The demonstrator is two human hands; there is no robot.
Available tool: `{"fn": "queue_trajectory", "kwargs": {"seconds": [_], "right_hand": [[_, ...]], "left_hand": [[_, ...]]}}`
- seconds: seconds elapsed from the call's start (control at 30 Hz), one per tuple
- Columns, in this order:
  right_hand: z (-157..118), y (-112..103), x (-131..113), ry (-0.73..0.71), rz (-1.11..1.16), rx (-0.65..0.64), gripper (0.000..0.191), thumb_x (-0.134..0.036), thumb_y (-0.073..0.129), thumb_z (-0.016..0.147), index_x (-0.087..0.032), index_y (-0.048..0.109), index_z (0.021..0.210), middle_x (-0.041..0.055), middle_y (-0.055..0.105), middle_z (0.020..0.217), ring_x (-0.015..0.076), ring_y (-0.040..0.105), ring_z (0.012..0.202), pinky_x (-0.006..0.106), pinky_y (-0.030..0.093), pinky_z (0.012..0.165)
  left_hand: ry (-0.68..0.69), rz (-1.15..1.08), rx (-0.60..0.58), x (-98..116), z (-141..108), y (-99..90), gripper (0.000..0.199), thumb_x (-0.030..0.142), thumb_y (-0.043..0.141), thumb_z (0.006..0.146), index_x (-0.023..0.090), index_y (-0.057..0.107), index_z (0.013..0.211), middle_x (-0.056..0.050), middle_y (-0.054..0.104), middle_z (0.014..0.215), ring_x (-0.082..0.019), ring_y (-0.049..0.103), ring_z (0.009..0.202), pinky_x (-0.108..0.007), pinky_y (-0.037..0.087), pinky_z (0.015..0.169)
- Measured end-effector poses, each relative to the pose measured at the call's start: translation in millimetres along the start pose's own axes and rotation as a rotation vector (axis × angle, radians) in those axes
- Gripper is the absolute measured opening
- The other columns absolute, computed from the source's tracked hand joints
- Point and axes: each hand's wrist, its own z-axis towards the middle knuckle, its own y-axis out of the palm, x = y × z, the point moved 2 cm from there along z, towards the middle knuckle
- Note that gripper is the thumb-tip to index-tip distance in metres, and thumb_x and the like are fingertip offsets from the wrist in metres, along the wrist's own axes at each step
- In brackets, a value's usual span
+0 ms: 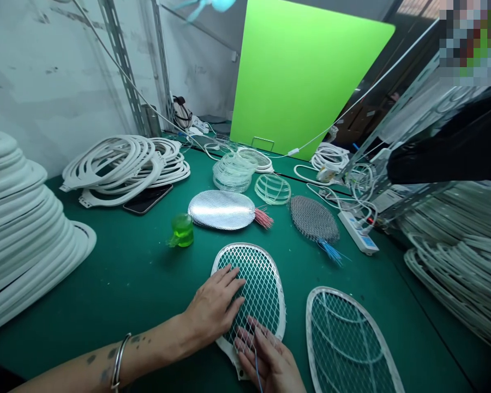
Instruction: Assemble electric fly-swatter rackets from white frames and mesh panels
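White mesh-covered racket frame beneath left fingers, spread flat; blue wire among right fingers, curled, pinch unclear.

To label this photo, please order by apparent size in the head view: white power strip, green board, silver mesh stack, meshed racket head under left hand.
Largest to smallest:
Green board
Meshed racket head under the left hand
Silver mesh stack
White power strip

Dim cool light; glare on silver mesh; edges stretched; corner pixelated.
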Motion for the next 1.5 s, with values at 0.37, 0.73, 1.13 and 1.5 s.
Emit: {"fn": "queue_trajectory", "kwargs": {"seconds": [0.37, 0.73, 1.13, 1.5], "right_hand": [[6.0, -2.6, 2.0, -0.013, -0.031, 0.034, 0.072, -0.041, 0.095, 0.042, -0.012, 0.064, 0.100, 0.0129, 0.075, 0.090, 0.0291, 0.071, 0.091, 0.032, 0.057, 0.078], [-53.5, -40.3, -19.5, 0.040, -0.469, -0.083, 0.061, -0.054, 0.080, 0.068, -0.013, 0.067, 0.112, 0.0096, 0.074, 0.097, 0.0216, 0.070, 0.093, 0.028, 0.055, 0.082], [13.2, 5.9, -69.2, -1.254, -2.127, -0.542, 0.076, -0.052, 0.041, 0.097, -0.008, 0.015, 0.153, 0.0123, 0.009, 0.159, 0.0268, 0.001, 0.147, 0.048, 0.008, 0.120], [33.3, 2.1, -71.9, -0.996, -2.196, -0.711, 0.077, -0.062, 0.030, 0.096, -0.019, 0.002, 0.154, 0.0044, -0.007, 0.158, 0.0222, -0.006, 0.146, 0.042, -0.001, 0.120]], "left_hand": [[0.053, 0.202, -0.071, 11.4, 6.4, 24.3, 0.060, 0.057, 0.029, 0.098, 0.029, 0.029, 0.151, -0.012, 0.022, 0.157, -0.044, 0.010, 0.144, -0.068, 0.022, 0.109], [0.062, 0.264, -0.078, 4.2, 3.2, 33.3, 0.055, 0.045, 0.030, 0.101, 0.031, 0.021, 0.153, -0.008, 0.014, 0.160, -0.041, 0.001, 0.145, -0.064, 0.014, 0.114], [0.051, 0.296, -0.062, 5.5, 2.1, 37.1, 0.060, 0.041, 0.032, 0.100, 0.014, 0.022, 0.153, -0.010, 0.015, 0.160, -0.036, -0.003, 0.147, -0.058, 0.007, 0.117], [0.306, -0.035, 0.055, 17.9, -28.9, -3.5, 0.032, 0.027, 0.047, 0.097, 0.018, 0.059, 0.125, -0.008, 0.048, 0.145, -0.024, 0.035, 0.140, -0.047, 0.028, 0.117]]}}
